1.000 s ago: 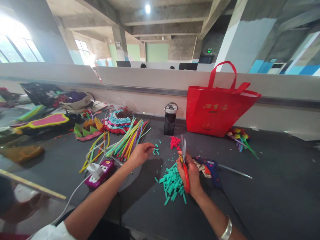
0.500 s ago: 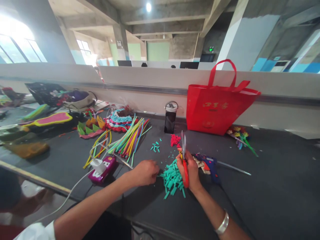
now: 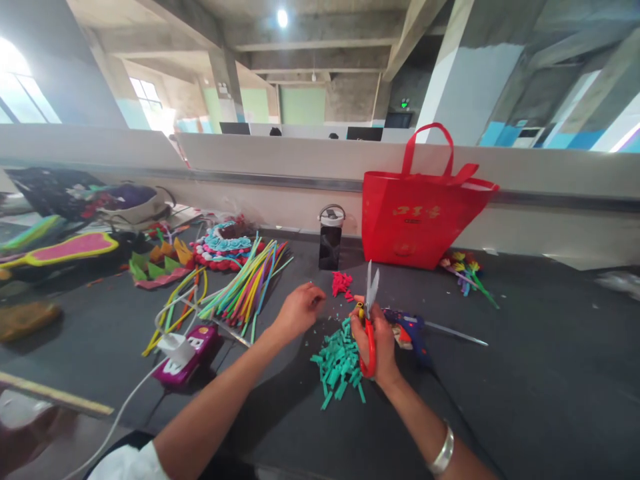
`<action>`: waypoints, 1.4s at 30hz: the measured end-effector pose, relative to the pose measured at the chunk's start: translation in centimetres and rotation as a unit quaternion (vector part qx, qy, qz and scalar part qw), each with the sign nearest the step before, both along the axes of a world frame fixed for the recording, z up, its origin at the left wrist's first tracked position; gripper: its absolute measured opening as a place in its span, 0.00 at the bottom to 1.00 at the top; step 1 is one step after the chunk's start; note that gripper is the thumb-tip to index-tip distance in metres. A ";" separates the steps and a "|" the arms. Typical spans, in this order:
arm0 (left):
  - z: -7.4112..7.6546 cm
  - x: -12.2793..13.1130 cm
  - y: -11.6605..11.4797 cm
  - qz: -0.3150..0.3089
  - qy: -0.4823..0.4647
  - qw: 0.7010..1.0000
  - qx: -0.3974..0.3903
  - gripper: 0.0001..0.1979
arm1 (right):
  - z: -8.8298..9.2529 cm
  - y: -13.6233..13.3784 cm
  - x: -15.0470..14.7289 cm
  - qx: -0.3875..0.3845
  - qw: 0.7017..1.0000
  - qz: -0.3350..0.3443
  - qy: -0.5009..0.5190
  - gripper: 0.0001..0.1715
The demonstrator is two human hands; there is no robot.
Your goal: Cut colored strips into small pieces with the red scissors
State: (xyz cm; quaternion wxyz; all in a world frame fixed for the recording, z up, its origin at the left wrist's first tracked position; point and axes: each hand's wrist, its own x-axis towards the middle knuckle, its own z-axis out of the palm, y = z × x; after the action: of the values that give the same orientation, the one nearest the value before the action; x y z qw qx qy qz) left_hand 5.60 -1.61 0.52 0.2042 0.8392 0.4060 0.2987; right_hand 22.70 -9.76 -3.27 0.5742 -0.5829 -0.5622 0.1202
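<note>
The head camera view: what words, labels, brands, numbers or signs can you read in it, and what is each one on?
No text reads clearly enough to quote.
Red bag: gold characters with a smaller dark line below, too blurred to read; a faint mark lower down is unreadable too.
Lit green sign in the background: too small to make out.
Glue gun: any lettering is too small to read.

A dark tabletop [image 3: 540, 373] holds a pile of teal pieces [image 3: 338, 363], with a smaller red heap [image 3: 341, 284] just beyond. To the left lie a bundle of multicoloured strips [image 3: 249, 287] and a purple power strip [image 3: 183, 373]; to the right, a blue glue gun [image 3: 415, 327]. Farther back stand a phone [image 3: 330, 249] and a large red bag [image 3: 417, 223].
</note>
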 end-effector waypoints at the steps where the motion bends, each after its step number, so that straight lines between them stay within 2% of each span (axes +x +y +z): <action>1: -0.1 0.8 -0.7 -0.021 -0.050 0.997 -0.049 0.07 | 0.0 0.0 0.1 0.003 1.000 -0.001 -0.002 0.18; 2: -0.3 1.6 -1.4 -0.032 -0.101 0.988 -0.111 0.07 | 0.0 0.0 0.1 0.006 1.000 0.000 -0.006 0.18; 4: -0.9 2.7 -2.6 -0.071 -0.190 0.951 -0.233 0.09 | 0.0 0.0 0.2 0.011 1.000 0.007 -0.011 0.18; 5: -1.3 3.0 -3.0 -0.071 -0.222 0.937 -0.261 0.09 | 0.0 0.0 0.2 0.013 1.000 0.012 -0.012 0.18; 10: -2.7 3.1 -3.6 -0.044 -0.265 0.911 -0.313 0.10 | -0.1 -0.1 0.0 0.028 0.999 0.018 -0.025 0.18; 14: -2.3 3.1 -4.0 -0.035 -0.292 0.883 -0.366 0.11 | -0.1 -0.3 -0.4 0.032 0.999 0.014 -0.031 0.18; 21: -1.4 2.7 -4.5 -0.041 -0.346 0.860 -0.373 0.07 | 0.6 -1.2 -0.8 0.009 1.000 -0.007 -0.013 0.18; 24: -1.0 2.4 -4.3 -0.037 -0.391 0.838 -0.380 0.06 | 0.6 -1.3 -0.9 -0.007 1.000 -0.011 -0.021 0.19; 28: -0.2 2.3 -4.3 -0.014 -0.453 0.792 -0.408 0.08 | -0.1 -1.2 -1.1 0.001 0.995 -0.013 -0.099 0.21; 33: -0.1 2.2 -4.6 -0.024 -0.500 0.755 -0.423 0.09 | -0.8 -1.3 -1.4 0.020 0.981 0.026 -0.190 0.28; 36: -0.1 2.2 -4.9 -0.029 -0.512 0.749 -0.420 0.09 | -0.8 -1.6 -1.6 0.021 0.975 0.032 -0.220 0.30; 42: -0.2 2.3 -5.1 -0.009 -0.517 0.757 -0.398 0.12 | -0.3 -1.9 -1.7 0.001 0.973 0.040 -0.229 0.31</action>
State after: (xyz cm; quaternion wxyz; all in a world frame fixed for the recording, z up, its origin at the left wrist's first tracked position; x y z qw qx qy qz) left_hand 7.86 -6.75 0.31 0.7017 0.4037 0.3129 0.4967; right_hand 21.01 -11.68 -3.61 0.4260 -0.5714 -0.7014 0.0055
